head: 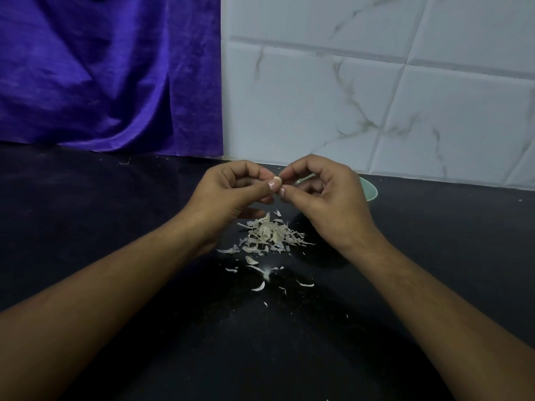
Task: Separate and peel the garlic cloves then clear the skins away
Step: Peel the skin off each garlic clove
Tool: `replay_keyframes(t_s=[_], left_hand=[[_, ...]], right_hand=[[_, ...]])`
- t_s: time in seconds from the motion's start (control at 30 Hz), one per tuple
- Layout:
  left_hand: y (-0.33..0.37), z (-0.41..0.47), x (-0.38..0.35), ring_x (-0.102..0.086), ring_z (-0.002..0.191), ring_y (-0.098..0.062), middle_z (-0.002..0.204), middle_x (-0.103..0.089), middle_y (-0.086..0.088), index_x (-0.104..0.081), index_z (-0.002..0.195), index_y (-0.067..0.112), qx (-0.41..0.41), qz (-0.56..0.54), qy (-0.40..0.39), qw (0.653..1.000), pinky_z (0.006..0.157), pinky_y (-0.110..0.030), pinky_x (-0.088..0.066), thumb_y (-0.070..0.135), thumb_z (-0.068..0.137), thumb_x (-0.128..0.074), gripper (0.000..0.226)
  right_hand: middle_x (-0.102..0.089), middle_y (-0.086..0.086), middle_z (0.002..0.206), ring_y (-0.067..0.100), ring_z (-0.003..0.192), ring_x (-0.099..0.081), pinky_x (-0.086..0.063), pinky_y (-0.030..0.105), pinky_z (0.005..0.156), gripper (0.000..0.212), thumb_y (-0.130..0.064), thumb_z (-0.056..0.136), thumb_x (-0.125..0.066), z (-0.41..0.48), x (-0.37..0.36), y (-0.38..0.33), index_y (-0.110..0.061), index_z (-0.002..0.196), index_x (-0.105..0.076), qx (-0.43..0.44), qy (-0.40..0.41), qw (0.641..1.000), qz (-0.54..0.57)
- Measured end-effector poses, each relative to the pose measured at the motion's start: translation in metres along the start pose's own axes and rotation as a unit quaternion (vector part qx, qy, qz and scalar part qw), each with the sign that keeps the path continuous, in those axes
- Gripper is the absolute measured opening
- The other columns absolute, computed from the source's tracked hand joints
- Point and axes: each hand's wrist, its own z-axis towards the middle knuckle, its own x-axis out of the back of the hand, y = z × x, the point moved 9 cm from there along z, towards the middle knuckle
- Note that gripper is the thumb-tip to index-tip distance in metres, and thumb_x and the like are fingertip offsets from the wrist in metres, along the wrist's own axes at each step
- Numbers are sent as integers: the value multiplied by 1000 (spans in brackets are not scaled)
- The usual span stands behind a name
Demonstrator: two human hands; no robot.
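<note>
- Above the dark counter [101, 221], left of centre: left grip [231, 192] pinching a small garlic clove [278, 180], fingers curled round it.
- Between both grips: clove pale, largely hidden by fingertips.
- Below: papery skins [269, 235] heaped loose, not yet cleared.
- Right grip [327, 198] narrow, nipping the clove's end; peeling apparently in hand; next, a gentle pull to strip the remaining skin.

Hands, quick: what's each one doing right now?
Left hand: fingers curled, pinching a garlic clove at the fingertips.
Right hand: fingers curled, pinching the same garlic clove from the other side.
</note>
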Motion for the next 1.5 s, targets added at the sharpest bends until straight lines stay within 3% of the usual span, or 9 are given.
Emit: replay_keyframes(t_s=[0.23, 0.4, 0.63, 0.8, 0.97, 1.13, 1.33, 1.5], left_hand=[[0, 0, 3, -69, 88, -14, 95, -76, -6, -78, 96, 11, 2, 13, 3, 1000, 76, -36, -63, 20, 85, -80, 14], [3, -2, 3, -68, 87, -17, 94, -76, -12, -78, 97, 7, -15, 42, 13, 999, 71, -33, -62, 16, 92, -75, 11], [15, -2, 9, -74, 89, -33, 85, -76, -14, -79, 88, 14, -85, 134, 50, 986, 74, -46, -64, 19, 92, -78, 6], [16, -2, 10, -70, 77, -19, 83, -75, -15, -78, 87, 11, -101, 145, 57, 983, 67, -31, -61, 17, 92, -77, 8], [14, -1, 10, -65, 69, -15, 80, -74, -17, -76, 86, 9, -113, 151, 61, 980, 59, -23, -53, 15, 93, -77, 9], [9, -1, 4, -75, 86, -23, 86, -78, -8, -78, 93, 13, -95, 129, 31, 987, 72, -43, -64, 22, 96, -73, 11], [11, -1, 5, -74, 86, -16, 86, -77, -7, -78, 94, 10, -86, 122, 34, 988, 70, -39, -63, 22, 97, -72, 14], [8, 1, 4, -74, 87, -17, 88, -78, -7, -77, 96, 10, -78, 138, 24, 987, 75, -49, -65, 20, 100, -67, 15]], right_hand=[[-75, -2, 85, 21, 69, -74, -59, 34, 64, 12, -5, 90, -76, -1, 1, -1, -14, 97, -74, 14, -1, 1000, -14], [-75, 0, 85, 19, 72, -75, -63, 43, 72, 12, -4, 90, -75, -1, 0, 0, -14, 96, -75, 22, 2, 999, -23], [-77, -2, 84, 14, 76, -75, -64, 42, 74, 11, -4, 88, -76, -2, -3, 0, -13, 93, -77, 31, 11, 999, -33], [-79, -1, 85, 13, 77, -77, -62, 32, 74, 9, -3, 90, -76, -3, -5, 5, -9, 97, -78, 13, 9, 1000, 17], [-80, 5, 86, 21, 78, -78, -64, 39, 80, 18, 3, 93, -71, -4, -10, 8, -10, 103, -78, -9, 6, 997, 74], [-79, 7, 84, 20, 78, -78, -62, 31, 77, 13, -1, 94, -70, -1, -4, 12, -7, 103, -77, -29, 19, 996, 83], [-80, -1, 83, 14, 80, -78, -60, 26, 77, 13, -4, 93, -74, 0, -3, 8, -10, 103, -79, -9, 9, 999, 44], [-80, -1, 87, 14, 81, -78, -60, 25, 77, 13, -4, 93, -74, 0, -3, 9, -7, 104, -79, -8, 4, 999, 40]])
